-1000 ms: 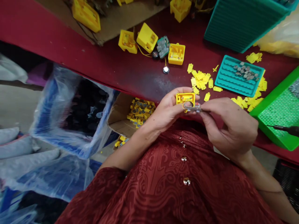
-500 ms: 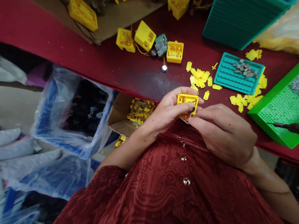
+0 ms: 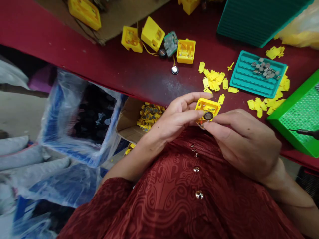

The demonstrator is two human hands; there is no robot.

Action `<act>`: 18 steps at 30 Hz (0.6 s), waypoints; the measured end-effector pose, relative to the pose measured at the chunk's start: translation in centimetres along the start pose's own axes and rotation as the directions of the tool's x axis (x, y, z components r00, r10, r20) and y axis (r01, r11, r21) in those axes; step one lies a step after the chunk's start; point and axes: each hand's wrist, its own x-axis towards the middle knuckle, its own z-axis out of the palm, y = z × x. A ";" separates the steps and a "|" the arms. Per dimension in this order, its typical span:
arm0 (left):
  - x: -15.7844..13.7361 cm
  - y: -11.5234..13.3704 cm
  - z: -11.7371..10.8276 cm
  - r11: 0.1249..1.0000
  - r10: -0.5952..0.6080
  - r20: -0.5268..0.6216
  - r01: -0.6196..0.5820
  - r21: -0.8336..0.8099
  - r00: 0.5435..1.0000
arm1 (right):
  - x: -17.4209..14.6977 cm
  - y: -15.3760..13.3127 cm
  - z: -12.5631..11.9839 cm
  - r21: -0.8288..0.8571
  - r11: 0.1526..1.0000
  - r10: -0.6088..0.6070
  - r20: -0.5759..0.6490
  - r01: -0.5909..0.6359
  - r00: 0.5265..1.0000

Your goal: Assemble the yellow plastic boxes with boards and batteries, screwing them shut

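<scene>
My left hand (image 3: 180, 114) holds a small open yellow plastic case (image 3: 205, 103) just off the table's front edge, fingers behind it and thumb laid across its inside. A round dark-rimmed speaker (image 3: 208, 115) sits in the lower part of the case, beside my thumb tip. Below it, a little part with a red spot (image 3: 200, 122) shows at the case's bottom edge. My right hand (image 3: 245, 141) is closed in a pinch there, thumb and forefinger at the lower right corner; what lies between the fingertips is hidden.
Yellow flat covers (image 3: 213, 79) lie scattered near a teal tray (image 3: 251, 79) of button cells. Behind are yellow cases (image 3: 185, 59) with wires and a green circuit board (image 3: 170, 43). A green basket (image 3: 286, 122) with a screwdriver (image 3: 305, 132) stands right; a lined blue crate (image 3: 50, 116) is left.
The case has shifted slightly right and tilted in my left hand. My left thumb has drawn back, uncovering the speaker. My right hand has moved a little right with the case, still pinching.
</scene>
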 end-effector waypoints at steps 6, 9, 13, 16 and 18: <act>-0.3 0.3 0.0 0.998 -0.028 0.006 0.027 0.056 1.000 | -0.1 -0.7 -0.4 -0.003 0.997 0.081 0.009 -0.081 0.997; -0.4 0.3 0.1 0.997 -0.019 0.013 0.018 0.078 1.000 | -0.3 -1.0 -0.4 -0.006 0.994 0.105 0.003 -0.105 0.994; -0.4 0.4 0.1 0.997 0.015 0.035 -0.017 0.070 0.999 | -0.5 -1.0 -0.5 0.016 0.995 0.102 -0.017 -0.102 0.995; -0.4 0.4 0.0 0.997 0.014 0.049 -0.017 0.071 0.999 | -0.6 -1.0 -0.6 0.042 0.990 0.132 -0.003 -0.132 0.991; -0.4 0.5 0.0 0.997 0.003 0.053 -0.007 0.077 0.999 | -0.6 -1.0 -0.7 0.047 0.989 0.138 0.002 -0.138 0.990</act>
